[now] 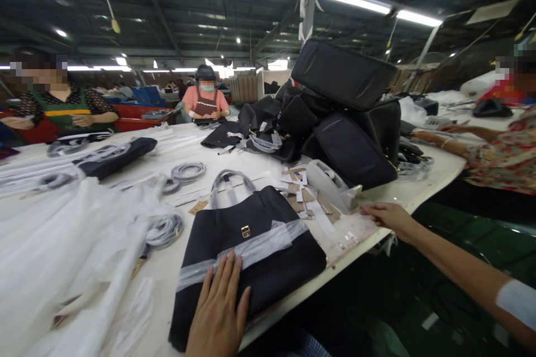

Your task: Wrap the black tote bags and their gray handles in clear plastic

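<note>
A black handbag (268,268) lies flat at the table's near edge, a strip of white wrapping film (259,248) across its front below a small gold clasp (245,231). Its handles (228,187) are wrapped in clear film and point away from me. My left hand (221,307) rests on the bag's lower front, fingers stretched out over the film strip. To the right, my right hand (387,218) has its thumb and fingers pinched together just by the front end of a grey tape dispenser (333,184). Whatever is between those fingertips is too small to make out.
Black bags (352,145) are piled behind the dispenser. Cardboard and paper scraps (307,195) lie beside it. White sheeting (71,268) and coiled wrapped straps (163,230) cover the left side. Co-workers (206,100) are across the table and at both sides.
</note>
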Demonstrator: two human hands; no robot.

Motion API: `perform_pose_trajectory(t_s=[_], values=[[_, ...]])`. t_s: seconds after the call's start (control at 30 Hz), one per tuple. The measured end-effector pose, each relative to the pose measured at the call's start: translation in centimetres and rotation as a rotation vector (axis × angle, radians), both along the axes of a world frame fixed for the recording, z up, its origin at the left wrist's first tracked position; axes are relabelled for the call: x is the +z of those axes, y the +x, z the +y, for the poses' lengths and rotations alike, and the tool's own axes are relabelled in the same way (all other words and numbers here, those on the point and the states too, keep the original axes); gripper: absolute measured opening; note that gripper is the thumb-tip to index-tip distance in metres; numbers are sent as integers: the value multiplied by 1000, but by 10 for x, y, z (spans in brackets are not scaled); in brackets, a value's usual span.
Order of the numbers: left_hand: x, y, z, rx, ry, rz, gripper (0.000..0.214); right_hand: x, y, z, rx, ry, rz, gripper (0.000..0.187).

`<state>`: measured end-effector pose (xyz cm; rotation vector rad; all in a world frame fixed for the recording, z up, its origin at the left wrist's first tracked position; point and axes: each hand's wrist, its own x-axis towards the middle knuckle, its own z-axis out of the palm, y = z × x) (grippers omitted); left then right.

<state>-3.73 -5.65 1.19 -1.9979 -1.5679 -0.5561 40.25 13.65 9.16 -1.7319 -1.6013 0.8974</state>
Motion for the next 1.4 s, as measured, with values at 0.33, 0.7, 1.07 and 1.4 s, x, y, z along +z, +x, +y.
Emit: perform_pose_trajectory(t_s=[0.33, 0.7, 1.07, 1.4], values=[[43, 4, -13, 16, -102, -681, 37, 37, -119, -60, 394, 153, -140, 47], [86, 5, -4, -332, -591, -1924, 63, 47, -254, -100, 1074, 76, 21, 25], [82, -15, -12, 11, -323, -1565, 38, 31, -274, -91, 969, -181, 115, 45], [83, -43, -7, 389, -193, -839, 36, 27, -318, -70, 1021, 68, -145, 25]])
